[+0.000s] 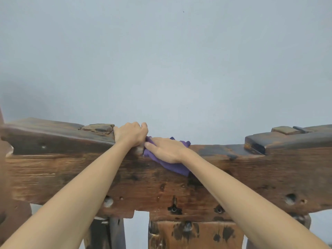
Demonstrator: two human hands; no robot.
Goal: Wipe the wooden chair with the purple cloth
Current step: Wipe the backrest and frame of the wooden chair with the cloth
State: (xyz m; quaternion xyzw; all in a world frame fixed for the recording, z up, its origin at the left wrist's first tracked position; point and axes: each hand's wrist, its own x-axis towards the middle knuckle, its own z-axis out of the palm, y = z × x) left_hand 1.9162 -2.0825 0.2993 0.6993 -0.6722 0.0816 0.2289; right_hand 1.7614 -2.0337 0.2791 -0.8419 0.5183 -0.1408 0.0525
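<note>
The wooden chair's top rail (53,173) is a broad, worn, dark-stained beam that spans the whole view. My left hand (130,134) grips the top edge of the rail near the middle, its fingers curled over the far side. Right beside it, my right hand (166,150) lies on the purple cloth (177,168) with straight fingers and presses it against the rail's top and front face. The cloth sticks out above and below the hand. The fingertips of my right hand nearly touch my left hand.
A plain pale blue wall (170,60) fills the view behind the chair. Raised wooden blocks (287,139) sit on the rail at the right, and another (98,128) just left of my left hand. Back slats (194,234) drop below the rail.
</note>
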